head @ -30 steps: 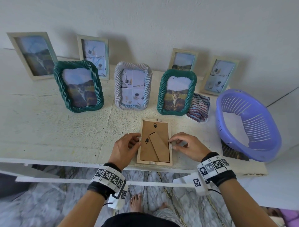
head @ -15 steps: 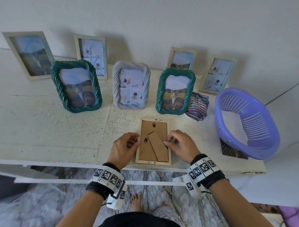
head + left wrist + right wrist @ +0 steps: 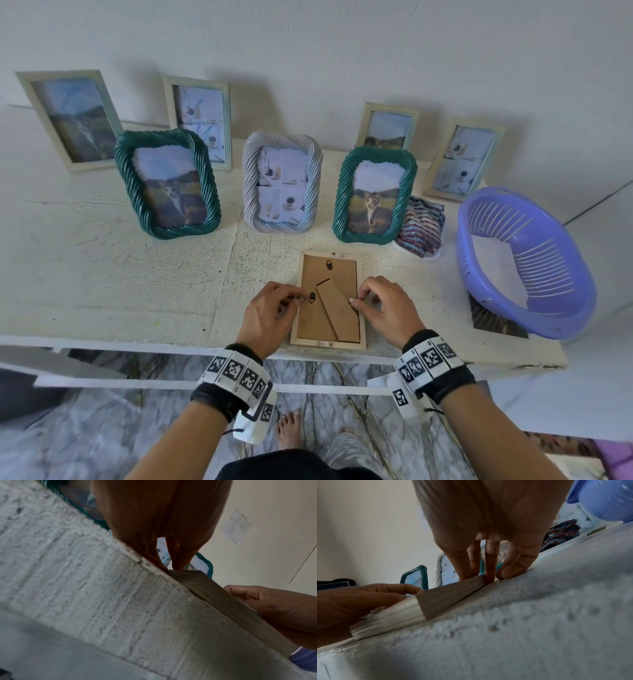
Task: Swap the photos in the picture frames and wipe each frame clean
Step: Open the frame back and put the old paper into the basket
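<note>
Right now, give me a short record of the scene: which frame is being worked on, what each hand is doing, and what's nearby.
frame in work: wooden frame, face down at the table edge, stand flap raised
left hand: pinches a back clip at the left rim
right hand: fingertips at the right rim
nearby: striped cloth; purple basket; loose photo under it

both forearms reach forward side by side, each wrist wrapped in a black band with a marker strip. the left hand (image 3: pixel 270 317) lies knuckles up, its fingers curled and its fingertips (image 3: pixel 178 565) pressed down together. the right hand (image 3: pixel 383 310) mirrors it, knuckles up, fingers (image 3: pixel 489 566) bent downward with the tips planted, thumb tucked in.
</note>
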`<action>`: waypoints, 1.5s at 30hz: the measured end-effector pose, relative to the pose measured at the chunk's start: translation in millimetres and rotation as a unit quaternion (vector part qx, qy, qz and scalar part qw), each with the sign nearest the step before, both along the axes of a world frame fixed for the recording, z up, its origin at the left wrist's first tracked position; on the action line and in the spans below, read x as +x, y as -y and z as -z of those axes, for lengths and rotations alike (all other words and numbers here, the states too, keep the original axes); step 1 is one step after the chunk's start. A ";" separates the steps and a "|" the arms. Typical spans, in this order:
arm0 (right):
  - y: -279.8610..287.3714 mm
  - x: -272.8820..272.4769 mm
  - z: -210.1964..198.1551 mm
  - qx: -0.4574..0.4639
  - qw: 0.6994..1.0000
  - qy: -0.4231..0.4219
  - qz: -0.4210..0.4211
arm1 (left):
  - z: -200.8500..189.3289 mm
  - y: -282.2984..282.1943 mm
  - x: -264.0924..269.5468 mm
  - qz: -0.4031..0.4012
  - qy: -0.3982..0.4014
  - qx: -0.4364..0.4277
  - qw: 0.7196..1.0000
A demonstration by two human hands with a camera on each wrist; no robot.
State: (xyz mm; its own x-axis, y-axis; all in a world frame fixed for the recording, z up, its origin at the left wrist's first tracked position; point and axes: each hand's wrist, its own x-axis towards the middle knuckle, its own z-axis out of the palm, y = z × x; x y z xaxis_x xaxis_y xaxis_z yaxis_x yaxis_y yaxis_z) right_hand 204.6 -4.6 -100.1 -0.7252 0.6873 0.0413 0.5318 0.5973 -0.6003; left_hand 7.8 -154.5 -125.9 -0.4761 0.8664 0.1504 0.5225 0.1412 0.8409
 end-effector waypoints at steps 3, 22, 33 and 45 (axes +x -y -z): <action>1.7 -0.3 -2.2 0.003 1.000 0.010 0.005 | 1.0 -0.6 -0.8 0.000 0.000 -0.004 1.000; -10.6 -55.2 -27.1 0.018 0.986 0.164 0.010 | 2.6 1.7 -3.8 0.015 0.003 0.005 1.000; -18.0 -41.4 -21.3 -0.041 0.995 0.093 -0.011 | 1.7 1.5 -3.7 0.016 0.014 0.008 1.000; 49.0 -5.6 -21.9 -0.094 0.986 0.127 -0.048 | 0.5 0.1 -3.8 0.009 0.000 0.003 1.000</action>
State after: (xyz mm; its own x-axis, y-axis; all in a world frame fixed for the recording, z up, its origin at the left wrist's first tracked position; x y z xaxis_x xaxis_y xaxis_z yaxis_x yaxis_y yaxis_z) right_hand 199.0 -53.7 -78.2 -0.7574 0.5939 -0.2714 0.6260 0.5423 -0.5604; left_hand 4.0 -154.7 -126.4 -0.4603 0.8740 0.1559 0.5246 0.1261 0.8419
